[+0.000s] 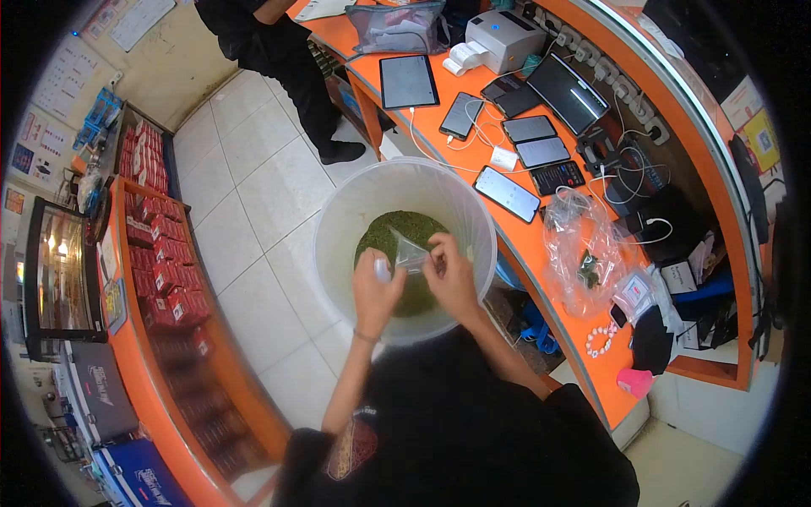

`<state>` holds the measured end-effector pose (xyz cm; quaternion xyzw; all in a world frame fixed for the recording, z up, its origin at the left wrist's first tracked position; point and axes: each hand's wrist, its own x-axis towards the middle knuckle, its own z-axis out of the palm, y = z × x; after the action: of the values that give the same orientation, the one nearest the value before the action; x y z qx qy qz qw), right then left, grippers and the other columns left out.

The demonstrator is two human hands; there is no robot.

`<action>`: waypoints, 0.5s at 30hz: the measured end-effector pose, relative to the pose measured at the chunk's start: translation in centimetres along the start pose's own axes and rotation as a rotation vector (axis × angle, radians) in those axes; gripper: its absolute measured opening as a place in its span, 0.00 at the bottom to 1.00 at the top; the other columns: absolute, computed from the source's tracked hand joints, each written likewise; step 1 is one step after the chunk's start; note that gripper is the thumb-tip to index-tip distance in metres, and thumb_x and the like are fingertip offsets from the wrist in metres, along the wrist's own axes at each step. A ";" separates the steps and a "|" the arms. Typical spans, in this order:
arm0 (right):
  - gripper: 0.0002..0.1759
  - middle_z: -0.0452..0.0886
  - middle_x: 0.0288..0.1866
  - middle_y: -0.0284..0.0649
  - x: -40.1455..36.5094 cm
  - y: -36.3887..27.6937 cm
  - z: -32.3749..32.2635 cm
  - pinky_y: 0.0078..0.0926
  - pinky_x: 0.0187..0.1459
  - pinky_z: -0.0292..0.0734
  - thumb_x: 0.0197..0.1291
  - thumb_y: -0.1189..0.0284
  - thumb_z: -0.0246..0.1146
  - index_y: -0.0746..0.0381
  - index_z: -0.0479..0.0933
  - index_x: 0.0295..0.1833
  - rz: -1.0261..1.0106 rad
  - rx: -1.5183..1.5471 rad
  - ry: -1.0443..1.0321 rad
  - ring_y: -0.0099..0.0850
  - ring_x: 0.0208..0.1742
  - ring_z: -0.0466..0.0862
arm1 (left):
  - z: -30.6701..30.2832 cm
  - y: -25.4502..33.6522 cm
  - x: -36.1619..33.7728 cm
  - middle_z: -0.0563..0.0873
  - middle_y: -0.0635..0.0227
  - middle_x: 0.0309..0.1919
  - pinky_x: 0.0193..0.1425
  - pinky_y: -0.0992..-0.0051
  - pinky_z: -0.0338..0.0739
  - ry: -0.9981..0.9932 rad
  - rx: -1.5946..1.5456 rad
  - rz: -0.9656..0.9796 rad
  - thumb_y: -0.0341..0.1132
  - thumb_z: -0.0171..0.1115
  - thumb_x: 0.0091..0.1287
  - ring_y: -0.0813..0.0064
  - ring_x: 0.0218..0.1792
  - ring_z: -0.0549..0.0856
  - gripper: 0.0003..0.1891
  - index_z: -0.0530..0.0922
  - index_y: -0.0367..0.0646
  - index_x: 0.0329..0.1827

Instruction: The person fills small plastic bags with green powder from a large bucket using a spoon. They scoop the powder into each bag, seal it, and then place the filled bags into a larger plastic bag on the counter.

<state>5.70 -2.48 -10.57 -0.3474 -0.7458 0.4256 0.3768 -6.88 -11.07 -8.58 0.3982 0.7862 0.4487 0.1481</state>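
Note:
Both hands are over a large translucent tub (338, 211) with finely chopped green leaf matter (410, 221) in the bottom. My right hand (452, 277) pinches the edge of a small clear plastic bag (410, 252), whose pointed corner faces away from me. My left hand (374, 291) is closed around a small white object (382, 270), its kind hidden by the fingers. The left fingertips are right at the near side of the bag. Beneath the hands, the green matter shows through and around the bag.
On the orange counter (541, 245) at right lie phones (507, 193), a tablet (409, 82), a printer (505, 40), cables and a crumpled plastic bag (583, 245). A person in dark clothes (291, 72) stands ahead. Shelves of red boxes (173, 270) line the left.

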 end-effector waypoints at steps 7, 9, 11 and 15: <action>0.19 0.77 0.26 0.36 0.2 0.2 -0.5 0.24 0.28 0.72 0.58 0.82 0.63 0.63 0.70 0.55 0.170 0.223 -0.063 0.21 0.25 0.78 | -0.6 1.0 -0.1 0.84 0.56 0.56 0.60 0.67 0.78 -0.218 -0.147 0.392 0.30 0.74 0.55 0.59 0.57 0.85 0.28 0.79 0.41 0.61; 0.19 0.77 0.26 0.33 0.5 0.1 -0.8 0.20 0.26 0.70 0.60 0.80 0.65 0.62 0.70 0.55 0.303 0.464 -0.169 0.18 0.25 0.77 | 0.0 0.0 -0.2 0.85 0.56 0.56 0.60 0.67 0.79 -0.193 -0.149 0.371 0.32 0.76 0.55 0.59 0.56 0.86 0.30 0.77 0.41 0.63; 0.15 0.78 0.27 0.32 1.0 -0.4 -1.4 0.18 0.27 0.70 0.62 0.78 0.65 0.63 0.72 0.52 0.344 0.572 -0.227 0.18 0.25 0.77 | 0.6 -1.3 -0.2 0.85 0.56 0.56 0.59 0.68 0.80 -0.168 -0.150 0.350 0.34 0.78 0.55 0.59 0.55 0.86 0.34 0.75 0.41 0.66; 0.12 0.78 0.29 0.36 3.3 1.9 -2.3 0.19 0.30 0.71 0.68 0.68 0.64 0.68 0.76 0.43 0.398 0.484 -0.364 0.21 0.29 0.79 | -0.6 -3.0 0.0 0.87 0.60 0.54 0.46 0.76 0.81 0.006 -0.103 0.305 0.32 0.78 0.56 0.74 0.40 0.87 0.34 0.73 0.40 0.67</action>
<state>6.44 1.88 -10.54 -0.3051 -0.5961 0.7097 0.2189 -8.66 -12.26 -10.72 0.5033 0.6931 0.5070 0.0962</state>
